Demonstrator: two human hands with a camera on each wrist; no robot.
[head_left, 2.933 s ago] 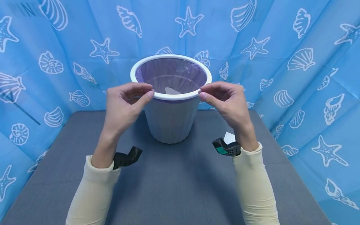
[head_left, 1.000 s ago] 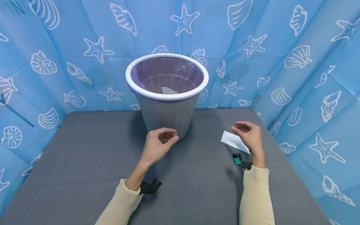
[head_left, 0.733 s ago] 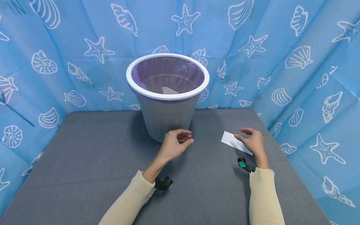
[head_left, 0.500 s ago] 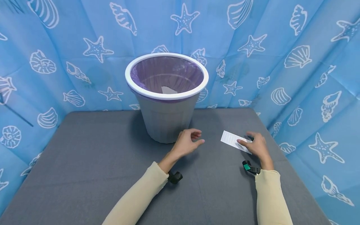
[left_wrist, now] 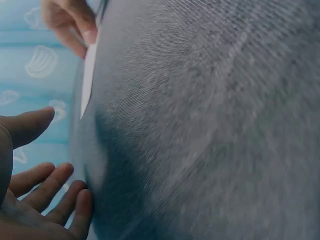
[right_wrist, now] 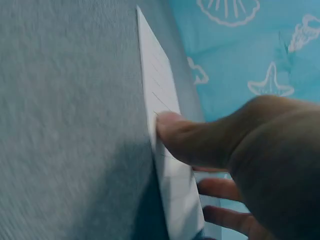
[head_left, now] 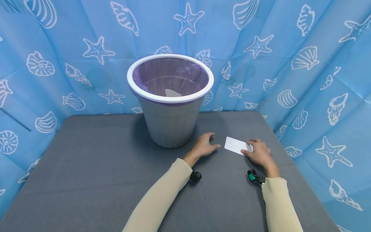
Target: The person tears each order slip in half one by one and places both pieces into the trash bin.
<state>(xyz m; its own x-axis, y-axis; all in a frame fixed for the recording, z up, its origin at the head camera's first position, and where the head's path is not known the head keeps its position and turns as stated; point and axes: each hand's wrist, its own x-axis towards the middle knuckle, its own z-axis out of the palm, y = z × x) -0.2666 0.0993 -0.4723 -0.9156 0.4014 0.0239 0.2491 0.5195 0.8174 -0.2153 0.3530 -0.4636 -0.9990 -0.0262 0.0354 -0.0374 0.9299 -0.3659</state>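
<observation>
A white ruled slip of paper (head_left: 234, 145) lies at the right of the grey table. My right hand (head_left: 260, 155) pinches its right end, thumb (right_wrist: 172, 131) on the ruled face and fingers at the far edge; the part under the hand is hidden in the head view. Left of the slip, my left hand (head_left: 204, 146) hovers low with thumb and fingers spread apart, holding nothing. In the left wrist view its fingers (left_wrist: 60, 192) point toward the slip without touching it.
Behind my left hand stands a grey trash bin (head_left: 171, 125) with a white rim and a purple liner (head_left: 171, 71). A white piece (head_left: 172, 93) shows inside it. A blue seashell-print curtain (head_left: 162, 25) surrounds the table (head_left: 87, 167) at the back and sides.
Both hands have left the bin's rim. My left hand has come rightward toward the slip, its fingers spreading. My right hand has come down and taken the slip's right end, shifting it slightly.
</observation>
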